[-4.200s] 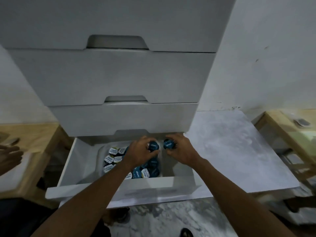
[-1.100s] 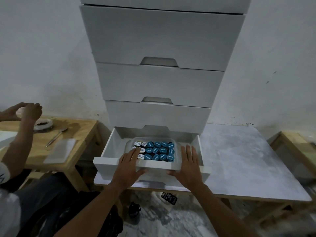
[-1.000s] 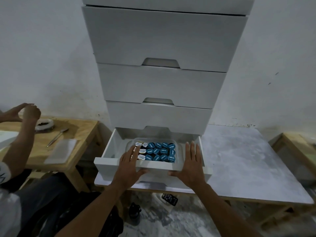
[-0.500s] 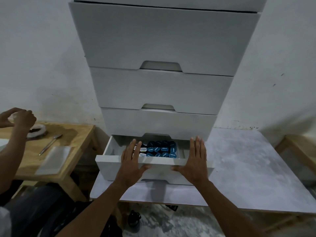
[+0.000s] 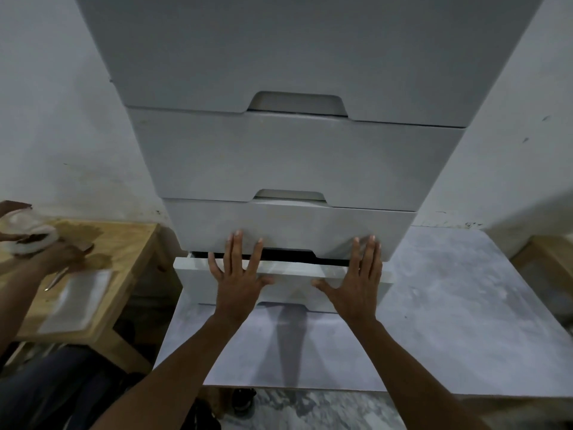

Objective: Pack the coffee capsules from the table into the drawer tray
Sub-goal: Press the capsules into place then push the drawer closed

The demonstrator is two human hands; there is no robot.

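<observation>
There is 1 tall white drawer cabinet with 4 drawer fronts in view, and the lowest white drawer stands out a little. 2 flat open hands press on its front, the left hand and the right hand. There are 3 tables: 1 grey marbled table, 1 light wooden table at the left and 1 wooden table at the right edge. On the left one lies 1 white rectangular tray.

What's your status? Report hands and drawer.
Left hand and right hand open, flat on bottom drawer. Drawer nearly shut. Capsules out of sight. Nothing blocking.
</observation>
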